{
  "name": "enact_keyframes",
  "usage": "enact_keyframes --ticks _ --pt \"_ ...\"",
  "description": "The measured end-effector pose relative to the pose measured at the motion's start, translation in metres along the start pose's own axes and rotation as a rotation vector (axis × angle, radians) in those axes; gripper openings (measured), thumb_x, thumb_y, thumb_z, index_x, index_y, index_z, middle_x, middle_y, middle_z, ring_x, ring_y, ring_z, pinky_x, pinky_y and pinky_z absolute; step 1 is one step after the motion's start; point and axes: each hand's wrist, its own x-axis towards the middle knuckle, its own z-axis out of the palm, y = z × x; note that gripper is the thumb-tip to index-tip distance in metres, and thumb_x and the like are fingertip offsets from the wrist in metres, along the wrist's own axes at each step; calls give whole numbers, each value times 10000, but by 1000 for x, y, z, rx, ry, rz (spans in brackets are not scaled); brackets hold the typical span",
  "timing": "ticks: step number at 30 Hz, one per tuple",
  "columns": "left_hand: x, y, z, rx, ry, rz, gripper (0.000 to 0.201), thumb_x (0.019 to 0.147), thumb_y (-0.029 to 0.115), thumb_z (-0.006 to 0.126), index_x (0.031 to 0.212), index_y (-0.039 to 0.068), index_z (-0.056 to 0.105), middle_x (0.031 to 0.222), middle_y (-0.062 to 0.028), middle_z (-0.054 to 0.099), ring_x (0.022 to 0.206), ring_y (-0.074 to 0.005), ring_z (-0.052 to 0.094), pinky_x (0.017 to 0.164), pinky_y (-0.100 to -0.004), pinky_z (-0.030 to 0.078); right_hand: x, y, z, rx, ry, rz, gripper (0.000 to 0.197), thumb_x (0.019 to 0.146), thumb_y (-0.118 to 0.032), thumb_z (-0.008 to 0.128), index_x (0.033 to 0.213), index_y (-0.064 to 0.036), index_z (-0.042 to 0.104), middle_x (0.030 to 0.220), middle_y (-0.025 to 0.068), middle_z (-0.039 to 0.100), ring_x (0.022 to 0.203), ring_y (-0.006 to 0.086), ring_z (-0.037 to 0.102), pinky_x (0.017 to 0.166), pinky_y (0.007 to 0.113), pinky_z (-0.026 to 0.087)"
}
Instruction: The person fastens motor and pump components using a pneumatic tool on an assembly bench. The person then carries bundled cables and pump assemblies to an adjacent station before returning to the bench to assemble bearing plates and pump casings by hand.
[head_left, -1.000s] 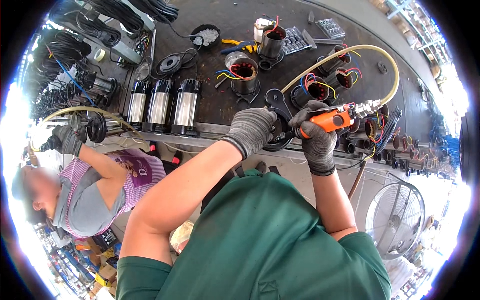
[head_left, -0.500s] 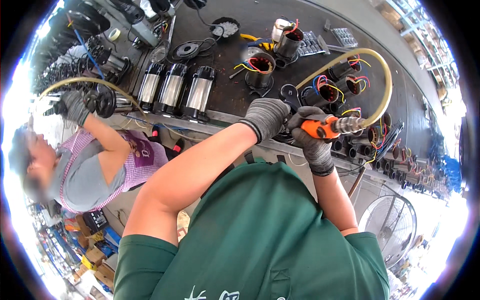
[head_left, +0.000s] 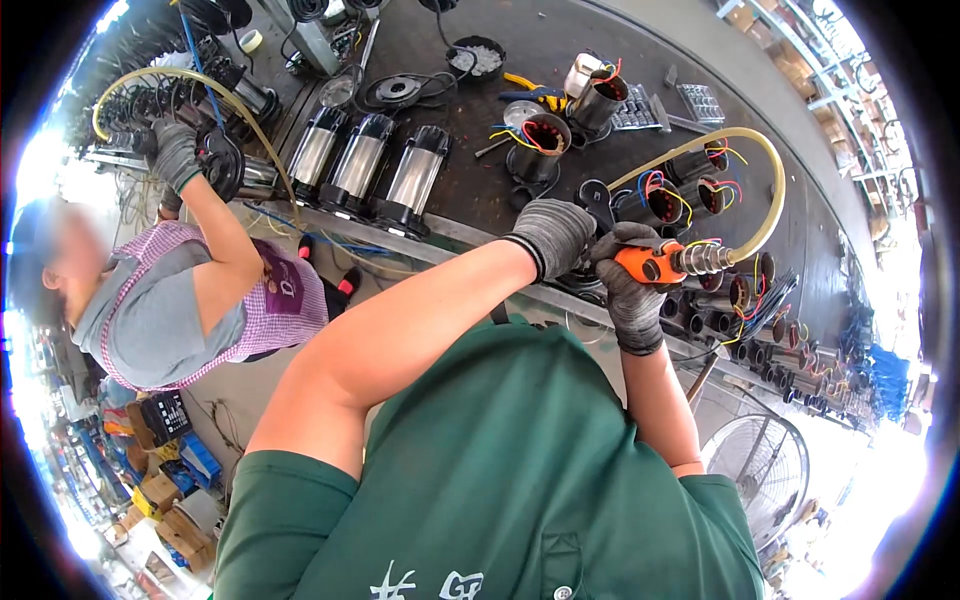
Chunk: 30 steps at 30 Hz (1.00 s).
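Note:
My right hand [head_left: 632, 296], in a dark grey knit glove, is wrapped round an orange air screwdriver [head_left: 648, 265]. A ribbed metal fitting joins that tool to a yellowish hose [head_left: 772, 185], which loops back over the bench. Close beside it, my left hand [head_left: 556, 236], gloved alike, is closed at the bench's near edge. What its fingers grip is mostly hidden; a black part with a rounded end [head_left: 594, 196] shows just beyond. Farther off, an open metal motor housing [head_left: 541, 137] stands upright with coloured wires sticking out.
Three silver-and-black cylindrical units [head_left: 417, 180] lie at the left along the bench [head_left: 480, 190]. Several wired housings [head_left: 650, 204] crowd the right. Yellow-handled pliers [head_left: 536, 90] and a black bowl [head_left: 476, 60] lie farther back. A co-worker [head_left: 190, 290] stands at left; a fan [head_left: 755, 465] at right.
The whole view has shifted a little, so the bench things appear farther right. Both my hands stay close together, with the screwdriver still in the right. The co-worker's raised hand has moved slightly.

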Motion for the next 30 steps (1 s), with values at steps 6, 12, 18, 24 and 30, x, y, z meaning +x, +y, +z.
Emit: enact_keyframes --ticks 6,12,18,24,30 --pt "3 -2 5 3 24 10 201 819 195 693 977 82 745 915 -152 744 911 -339 724 766 -450 581 1 -5 5 -45 22 -16 489 710 118 718 1167 -6 595 938 74 685 876 172 669 839 323 562" --pt "0 -1 3 0 21 18 189 834 184 688 984 80 740 931 -156 743 916 -337 725 764 -454 581 -2 1 6 -6 28 0 486 708 127 708 1161 -8 595 938 74 681 870 169 667 818 322 566" --pt "0 -1 5 -22 12 27 173 837 157 677 980 77 734 914 -159 739 910 -346 722 755 -458 582 -1 0 7 -67 80 -13 467 709 123 701 1149 7 593 953 80 672 855 171 667 781 320 573" --pt "0 -3 6 -23 48 20 178 824 170 695 972 76 723 898 -161 734 893 -349 719 735 -463 578 1 -8 11 -142 38 35 445 717 122 686 1137 2 599 933 78 676 856 170 669 787 316 572" --pt "-2 -1 -2 -24 21 35 167 833 174 688 960 71 722 880 -163 729 868 -350 718 721 -468 575 2 -1 5 -66 67 35 451 713 122 698 1135 -4 600 931 79 678 857 170 669 792 315 570"
